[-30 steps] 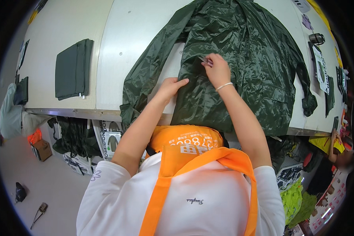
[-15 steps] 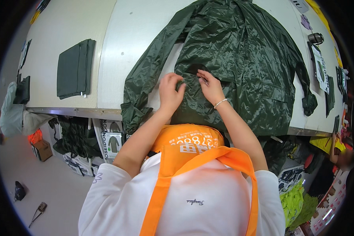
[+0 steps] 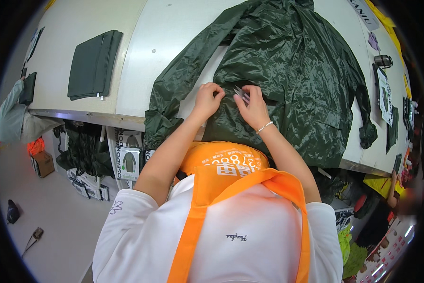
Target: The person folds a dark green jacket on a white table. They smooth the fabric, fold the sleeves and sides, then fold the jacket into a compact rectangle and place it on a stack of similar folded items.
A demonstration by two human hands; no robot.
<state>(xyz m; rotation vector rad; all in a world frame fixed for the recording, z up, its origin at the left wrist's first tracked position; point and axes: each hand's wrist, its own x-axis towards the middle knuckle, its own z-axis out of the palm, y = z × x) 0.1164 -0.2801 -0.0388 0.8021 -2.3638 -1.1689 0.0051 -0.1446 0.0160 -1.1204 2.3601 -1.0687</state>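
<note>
A dark green jacket [image 3: 294,61] lies spread across the pale surface [image 3: 143,78], right in front of the person, its hem reaching the front edge and its wrinkled body taking up the middle. From where I stand, the right hand [image 3: 253,106] is over the lower left part of the jacket, its grip closed around small metal snips [image 3: 241,93] whose points angle up and leftward. Just beside it, the left hand [image 3: 208,100] has its fingers curled and the tips drawn close to the snips; I cannot tell whether that grip pinches anything.

The jacket's left-side sleeve runs down to the front edge, its cuff drooping over it, and a narrow strip of surface shows between sleeve and body. Left of that sleeve a wide pale stretch gives elbow room, bounded by a folded dark green garment [image 3: 94,65] set back from the edge. On the other side it is tighter: the far cuff ends near a packaged garment [image 3: 384,94] and a dark cup [image 3: 383,61]. The person's orange apron [image 3: 224,158] sits close against the front edge, leaving little gap there (the forearms have to angle inward to meet). Below the edge, dark garments [image 3: 87,151] hang near packed items [image 3: 128,160].
</note>
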